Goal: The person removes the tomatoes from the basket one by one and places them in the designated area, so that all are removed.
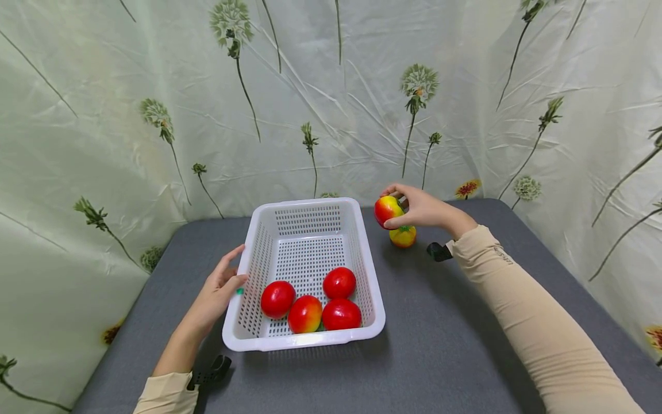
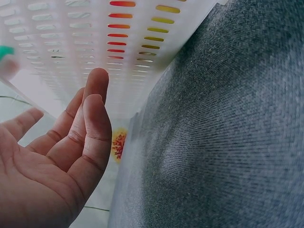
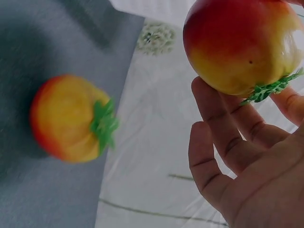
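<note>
A white perforated basket (image 1: 369,276) holds several red fruits (image 1: 338,314) near its front side. The left hand (image 1: 212,296) touches the basket's left rim, fingers loosely bent; the left wrist view shows this hand (image 2: 61,156) beside the slotted wall (image 2: 42,28). Right of the basket, the right hand (image 1: 421,208) pinches a red-yellow fruit (image 1: 386,210) held above the table. In the right wrist view the hand (image 3: 247,147) has its fingertips against that fruit (image 3: 237,42), green leaves facing the palm. A second yellow-red fruit (image 1: 402,237) rests on the table just below it, also visible here (image 3: 69,118).
The grey table (image 1: 310,382) extends around the basket. Behind it hangs a pale curtain (image 1: 351,103) with a printed dandelion pattern. Dark straps with small devices (image 1: 438,252) are on both wrists. A green spot (image 1: 240,291) is on the basket's left rim.
</note>
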### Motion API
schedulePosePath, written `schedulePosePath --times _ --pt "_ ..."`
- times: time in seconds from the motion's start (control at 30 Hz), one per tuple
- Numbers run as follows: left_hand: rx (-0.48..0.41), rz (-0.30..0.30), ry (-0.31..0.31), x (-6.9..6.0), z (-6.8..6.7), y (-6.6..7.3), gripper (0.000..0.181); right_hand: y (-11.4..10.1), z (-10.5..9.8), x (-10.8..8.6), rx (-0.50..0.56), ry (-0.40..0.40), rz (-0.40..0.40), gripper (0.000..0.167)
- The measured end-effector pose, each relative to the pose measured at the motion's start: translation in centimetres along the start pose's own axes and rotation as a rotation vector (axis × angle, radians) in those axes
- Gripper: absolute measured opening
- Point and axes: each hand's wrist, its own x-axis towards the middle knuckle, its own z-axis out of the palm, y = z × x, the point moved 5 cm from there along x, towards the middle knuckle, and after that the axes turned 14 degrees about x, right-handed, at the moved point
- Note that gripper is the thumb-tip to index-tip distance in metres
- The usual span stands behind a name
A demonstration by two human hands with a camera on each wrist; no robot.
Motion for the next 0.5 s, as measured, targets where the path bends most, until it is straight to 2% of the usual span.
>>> schedulePosePath --times 0.5 --pt "0.006 0.009 -0.010 0.1 0.1 -0.1 0.067 4.2 -2.5 -2.8 -0.002 0.054 0.037 0.066"
